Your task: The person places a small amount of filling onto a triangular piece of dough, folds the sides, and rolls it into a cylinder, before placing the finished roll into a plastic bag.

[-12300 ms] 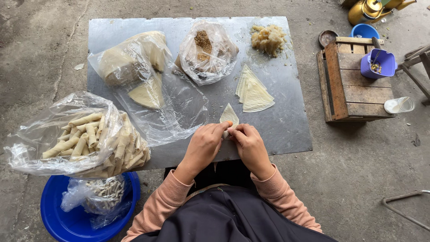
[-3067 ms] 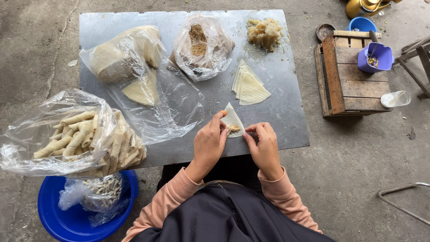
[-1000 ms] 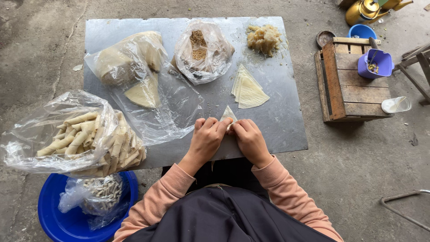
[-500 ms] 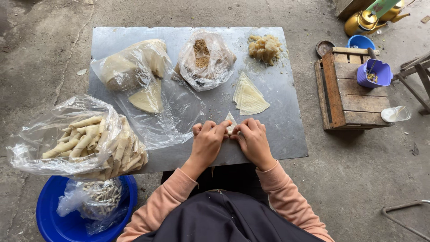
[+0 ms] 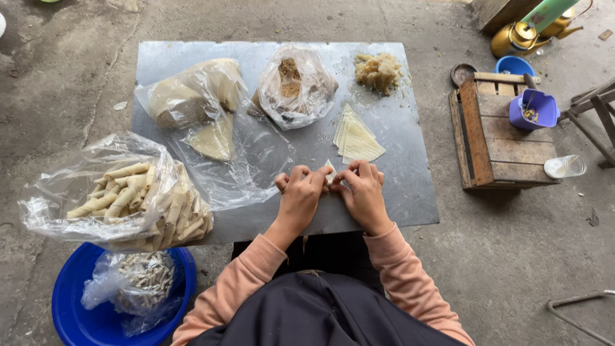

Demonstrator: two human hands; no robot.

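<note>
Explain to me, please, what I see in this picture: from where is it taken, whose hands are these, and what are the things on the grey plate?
The picture comes from a camera worn on a person's head, looking down, so you see that person's own arms in pink sleeves. There is no machine here. The left hand and the right hand are close together on a grey metal sheet that lies on the ground, and between the fingers they pinch a small pale wrapper.

On the sheet lie a stack of triangular wrappers, a heap of crumbly filling, a bag with brown filling and a bag of folded dough sheets. At the left, a bag of finished rolls rests on the sheet's edge, above a blue basin that holds a smaller bag. At the right stands a wooden crate.
</note>
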